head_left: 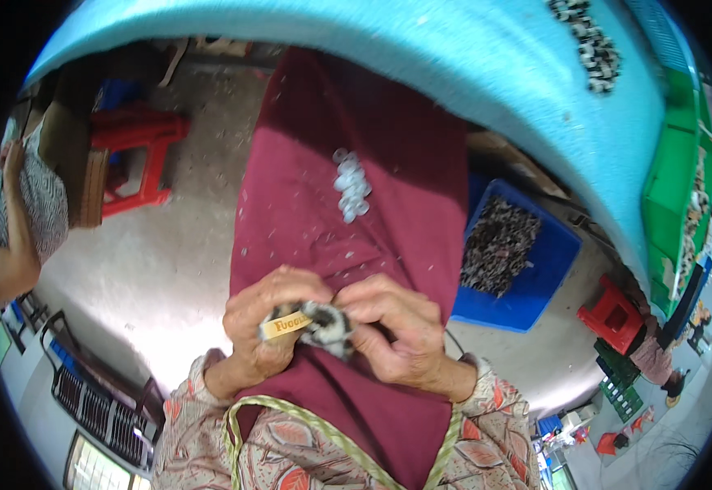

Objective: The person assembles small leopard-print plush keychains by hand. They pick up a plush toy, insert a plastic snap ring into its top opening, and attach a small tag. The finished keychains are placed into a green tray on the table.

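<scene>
Maroon apron point(307, 196), both hands point(405, 327) curled closed, pinching a furry piece point(333, 333) with a tan label point(285, 326)

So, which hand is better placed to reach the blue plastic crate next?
Probably the right hand, nearer the crate than the left hand, though both hold the black-and-white fuzzy piece.

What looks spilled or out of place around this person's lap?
Pale flecks are strewn over the maroon apron, resembling stray litter. A loose clump of translucent round pieces also lies there, though it looks more gathered than spilled. Nothing else stands out.
</scene>
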Available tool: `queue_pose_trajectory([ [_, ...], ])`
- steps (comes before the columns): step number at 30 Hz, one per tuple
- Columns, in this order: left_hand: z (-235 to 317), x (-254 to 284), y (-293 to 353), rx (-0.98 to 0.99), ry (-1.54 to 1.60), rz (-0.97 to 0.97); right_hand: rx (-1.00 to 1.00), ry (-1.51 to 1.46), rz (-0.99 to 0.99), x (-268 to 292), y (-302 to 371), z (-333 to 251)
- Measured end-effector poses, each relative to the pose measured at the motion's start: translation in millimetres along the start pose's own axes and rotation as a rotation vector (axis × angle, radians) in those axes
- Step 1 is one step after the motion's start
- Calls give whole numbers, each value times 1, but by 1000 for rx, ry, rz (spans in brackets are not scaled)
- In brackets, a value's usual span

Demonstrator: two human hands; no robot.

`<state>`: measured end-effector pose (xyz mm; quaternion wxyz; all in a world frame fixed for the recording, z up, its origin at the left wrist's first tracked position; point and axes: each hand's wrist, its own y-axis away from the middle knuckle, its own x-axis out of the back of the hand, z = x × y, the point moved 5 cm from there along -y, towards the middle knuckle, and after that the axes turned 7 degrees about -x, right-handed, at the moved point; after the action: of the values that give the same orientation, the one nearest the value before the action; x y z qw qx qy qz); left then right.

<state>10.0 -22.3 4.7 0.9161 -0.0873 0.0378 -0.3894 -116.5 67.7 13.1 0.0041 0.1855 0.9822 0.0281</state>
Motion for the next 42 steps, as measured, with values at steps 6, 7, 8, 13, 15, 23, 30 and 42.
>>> queue_pose_trajectory([
  [6, -5, -3, 12, 182, -117, -190, -536, -392, -371, 7, 12, 43],
  [7, -6, -4, 12, 192, -105, -221, -351, -193, -383, 15, 5, 56],
  [8, -7, -6, 12, 203, -94, -251, -448, 9, -292, 22, 3, 71],
  [13, 1, -12, 8, 83, -90, -301, -204, 681, -9, 26, -36, 90],
  [15, 1, -11, 10, 49, -99, -304, -206, 789, -10, 24, -45, 103],
  [23, 0, -7, 10, 14, -122, -265, -292, 950, -49, 20, -54, 132],
  [30, 10, -5, 5, -104, -70, -214, -234, 293, 78, 24, -45, 86],
  [42, 18, 5, 10, -198, -187, -197, -522, -228, -248, -13, -7, 27],
])
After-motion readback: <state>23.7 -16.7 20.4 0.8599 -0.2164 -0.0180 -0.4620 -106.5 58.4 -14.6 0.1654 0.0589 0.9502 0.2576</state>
